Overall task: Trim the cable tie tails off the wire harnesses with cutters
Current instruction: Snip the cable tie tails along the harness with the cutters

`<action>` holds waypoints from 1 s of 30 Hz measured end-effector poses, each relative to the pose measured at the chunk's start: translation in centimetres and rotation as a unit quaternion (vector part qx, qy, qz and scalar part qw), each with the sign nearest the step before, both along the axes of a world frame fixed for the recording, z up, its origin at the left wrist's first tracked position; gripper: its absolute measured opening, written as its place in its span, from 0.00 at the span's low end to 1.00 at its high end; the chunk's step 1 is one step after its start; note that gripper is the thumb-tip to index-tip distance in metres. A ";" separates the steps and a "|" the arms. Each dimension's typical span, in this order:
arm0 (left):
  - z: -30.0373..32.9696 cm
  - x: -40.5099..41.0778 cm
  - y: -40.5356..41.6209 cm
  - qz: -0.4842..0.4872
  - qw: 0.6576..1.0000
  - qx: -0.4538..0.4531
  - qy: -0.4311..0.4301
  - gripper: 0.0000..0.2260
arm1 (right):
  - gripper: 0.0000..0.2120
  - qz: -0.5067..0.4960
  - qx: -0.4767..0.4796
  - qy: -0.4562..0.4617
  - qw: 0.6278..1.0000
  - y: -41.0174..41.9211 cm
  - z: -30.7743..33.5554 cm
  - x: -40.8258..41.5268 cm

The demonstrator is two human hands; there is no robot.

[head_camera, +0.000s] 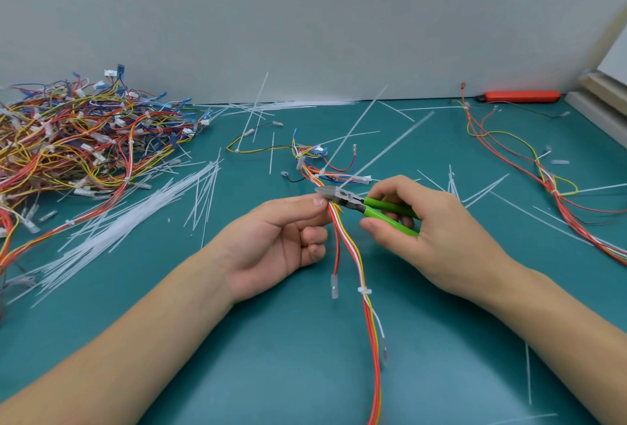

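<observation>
Your left hand (271,241) pinches the wire harness (353,255) between thumb and forefinger near the middle of the worktop (441,356), with the other fingers (314,238) curled loosely below the grip. From that pinch the red, white and yellow wires run down toward you, passing a white cable tie (364,290) already wrapped round them, and a clear-sleeved terminal (334,285) hangs on a red wire just left of it.

Your right hand (434,234) grips the cutters (366,205) by their green handles, fingers wrapped round them. The metal jaws point left and sit right at the harness, just beside your left thumb tip; whether they are closed on anything cannot be made out. A long pale tie tail (386,149) rises from that spot toward the far right, blurred.

The far end of the harness fans out beyond your hands, with a blue connector (320,150) among its branches.

A big heap of harnesses (84,139) lies at the far left. Cut tie tails (142,214) are strewn between it and your left arm. Another harness (556,187) trails along the right side, and an orange tool (520,96) lies against the far wall.
</observation>
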State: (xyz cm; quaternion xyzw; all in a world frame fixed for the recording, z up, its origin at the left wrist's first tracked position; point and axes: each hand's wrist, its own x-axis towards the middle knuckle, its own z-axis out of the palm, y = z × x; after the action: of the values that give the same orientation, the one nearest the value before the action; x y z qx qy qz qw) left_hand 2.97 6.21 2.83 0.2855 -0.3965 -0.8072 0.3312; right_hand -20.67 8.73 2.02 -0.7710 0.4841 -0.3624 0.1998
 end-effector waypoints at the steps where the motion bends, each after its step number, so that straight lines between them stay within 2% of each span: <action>1: 0.0 0.0 0.0 0.008 1.000 0.011 0.001 0.05 | 0.14 0.002 0.002 -0.003 1.000 0.0 0.0 0.0; 10: -0.1 0.1 0.0 -0.003 1.000 0.010 -0.002 0.07 | 0.18 0.011 -0.008 0.006 1.000 0.0 -0.1 -0.3; 23: -0.2 0.1 -0.2 -0.007 1.000 0.008 0.006 0.06 | 0.12 0.014 0.006 -0.003 1.000 -0.1 -0.1 -0.2; 30: -0.1 0.1 0.0 -0.003 1.000 0.016 0.004 0.06 | 0.12 0.012 0.004 0.005 1.000 -0.1 0.1 -0.2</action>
State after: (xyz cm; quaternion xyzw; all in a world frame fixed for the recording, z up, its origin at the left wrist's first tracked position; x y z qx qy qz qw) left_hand 3.08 6.17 2.72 0.2861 -0.3831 -0.8156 0.3259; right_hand -20.90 8.61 2.09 -0.7776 0.4777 -0.3539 0.2045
